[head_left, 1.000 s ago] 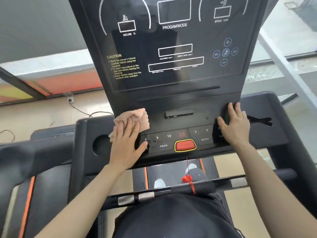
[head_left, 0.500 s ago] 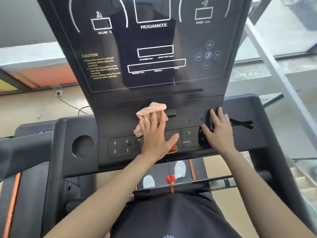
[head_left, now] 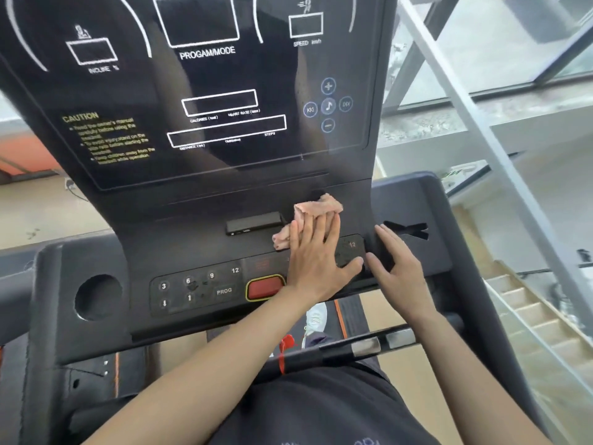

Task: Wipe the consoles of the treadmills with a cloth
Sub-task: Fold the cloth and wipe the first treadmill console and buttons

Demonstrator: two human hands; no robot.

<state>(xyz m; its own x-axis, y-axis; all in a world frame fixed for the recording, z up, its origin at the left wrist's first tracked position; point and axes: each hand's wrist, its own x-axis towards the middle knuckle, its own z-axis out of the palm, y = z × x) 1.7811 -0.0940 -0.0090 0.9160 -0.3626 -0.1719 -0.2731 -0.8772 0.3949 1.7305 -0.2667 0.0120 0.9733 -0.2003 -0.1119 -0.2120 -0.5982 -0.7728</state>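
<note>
Left hand (head_left: 316,264) flat on cloth (head_left: 321,205), on console (head_left: 192,216)

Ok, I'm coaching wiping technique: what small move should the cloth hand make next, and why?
Probably slide the left hand and cloth rightward over the 12 key; it lies uncovered beside that hand, just short of the right hand.
</note>
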